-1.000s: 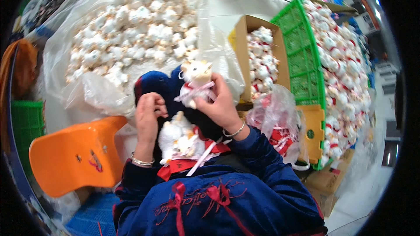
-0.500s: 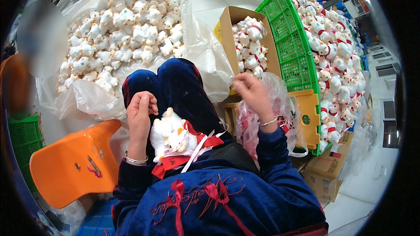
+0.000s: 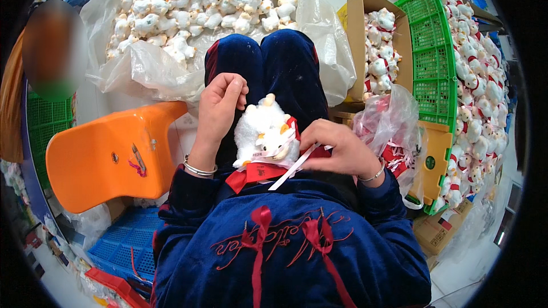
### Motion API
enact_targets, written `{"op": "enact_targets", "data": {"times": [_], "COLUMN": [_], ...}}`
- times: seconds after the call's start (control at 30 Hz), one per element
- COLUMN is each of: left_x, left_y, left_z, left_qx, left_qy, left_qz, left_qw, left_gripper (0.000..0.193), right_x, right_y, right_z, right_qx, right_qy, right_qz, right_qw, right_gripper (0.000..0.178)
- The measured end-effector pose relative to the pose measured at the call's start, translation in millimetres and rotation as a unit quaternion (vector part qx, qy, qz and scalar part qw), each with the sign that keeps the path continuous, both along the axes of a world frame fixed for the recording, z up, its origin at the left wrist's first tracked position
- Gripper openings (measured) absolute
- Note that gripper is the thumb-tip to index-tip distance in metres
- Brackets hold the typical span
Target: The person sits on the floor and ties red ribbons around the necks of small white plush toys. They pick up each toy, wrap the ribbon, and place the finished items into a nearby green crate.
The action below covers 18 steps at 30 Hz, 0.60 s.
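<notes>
White plush is covering the toy (image 3: 251, 131) that is lying on the person's lap (image 3: 288, 71), with a red cloth (image 3: 254, 175) showing along its near side. A white ribbon (image 3: 291, 170) is slanting across this cloth, and the right hand (image 3: 342, 147) is resting at its far right end, fingers bending around it; whether they are gripping or only touching it, the view is not telling. The left hand (image 3: 222, 102) is hanging just far and left of the toy, its fingers curling in loosely, with nothing showing in it. By the look of it, the step in hand is the taking-up of the ribbon. Moving on from here is calling for a firm pinch on the ribbon alone, without disturbing toy or cloth. To the right, a clear bag (image 3: 385, 115) is holding red and white strips (image 3: 397, 162); on the far side, a heap of white toys (image 3: 197, 0) is lying on a plastic sheet (image 3: 154, 71).
</notes>
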State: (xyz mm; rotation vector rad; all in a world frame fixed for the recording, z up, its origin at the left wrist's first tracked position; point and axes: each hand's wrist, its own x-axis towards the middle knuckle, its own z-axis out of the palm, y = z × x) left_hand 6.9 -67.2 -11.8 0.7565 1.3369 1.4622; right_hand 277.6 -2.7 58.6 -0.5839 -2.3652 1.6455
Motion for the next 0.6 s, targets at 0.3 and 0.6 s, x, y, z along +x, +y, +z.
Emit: {"op": "enact_targets", "data": {"times": [0.3, 0.6], "left_x": [4, 12], "left_y": [0, 8], "left_z": [7, 32], "left_qx": [-0.009, 0.017], "left_qy": [-0.012, 0.047], "left_qz": [-0.016, -0.155], "left_qw": [1.0, 0.987], "left_gripper": [0.016, 0.015], "right_x": [6, -27], "right_y": [3, 29], "right_z": [-3, 10], "right_qx": [-0.093, -0.386], "right_qy": [-0.066, 0.205], "right_qz": [-0.082, -0.231], "right_qw": [0.99, 0.869], "right_gripper": [0.008, 0.03]}}
